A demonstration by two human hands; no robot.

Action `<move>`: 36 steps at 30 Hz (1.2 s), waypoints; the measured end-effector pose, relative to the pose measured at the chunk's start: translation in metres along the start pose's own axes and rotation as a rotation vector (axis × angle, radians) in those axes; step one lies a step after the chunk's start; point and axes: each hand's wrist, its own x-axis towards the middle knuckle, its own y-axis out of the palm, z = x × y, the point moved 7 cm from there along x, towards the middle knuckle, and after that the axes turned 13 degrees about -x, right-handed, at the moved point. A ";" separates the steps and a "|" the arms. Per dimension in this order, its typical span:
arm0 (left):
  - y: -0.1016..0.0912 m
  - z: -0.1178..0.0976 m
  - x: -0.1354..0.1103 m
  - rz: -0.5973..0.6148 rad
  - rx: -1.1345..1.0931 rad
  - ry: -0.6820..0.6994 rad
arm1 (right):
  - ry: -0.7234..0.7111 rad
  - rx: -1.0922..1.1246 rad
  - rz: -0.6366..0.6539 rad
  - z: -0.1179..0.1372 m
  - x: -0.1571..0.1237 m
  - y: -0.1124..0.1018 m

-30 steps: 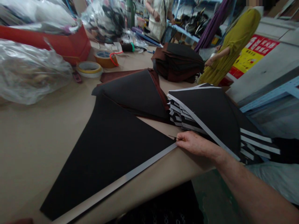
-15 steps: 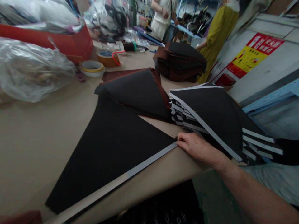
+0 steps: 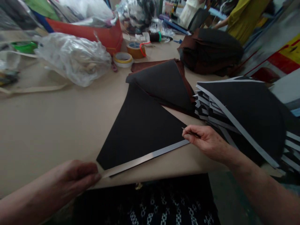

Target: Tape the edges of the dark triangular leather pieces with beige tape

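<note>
A black fabric panel [image 3: 145, 128], roughly triangular, lies on the table with a pale grey strip [image 3: 150, 155] along its near edge. At the lower left my left hand [image 3: 75, 175] pinches the strip's end, just beyond the panel's corner. My right hand [image 3: 207, 140] is closed around a small dark pointed tool [image 3: 192, 132], whose kind I cannot make out. It rests at the panel's right corner, by the strip's other end. To its right sits a stack of black panels with pale edging [image 3: 250, 106].
Brown and black panels [image 3: 161, 79] lie behind the black one, before a folded dark pile [image 3: 211, 50]. Tape rolls [image 3: 123, 59], a plastic bag [image 3: 77, 59] and a red box [image 3: 93, 34] stand farther back. A person in a yellow garment [image 3: 248, 18] is at the far right.
The view has swung left. My left hand has come fully into view with the strip's end. My right hand has turned slightly, and the pointed tool now shows in it.
</note>
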 end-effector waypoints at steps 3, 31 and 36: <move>-0.002 -0.005 -0.007 -0.010 -0.019 -0.018 | -0.015 -0.061 0.073 -0.006 0.010 0.023; -0.049 0.123 -0.099 -0.173 -0.147 -0.261 | 0.240 -0.202 0.126 -0.031 0.005 0.038; -0.054 0.150 -0.110 -0.176 -0.159 -0.323 | 0.277 -0.223 0.132 -0.026 0.005 0.036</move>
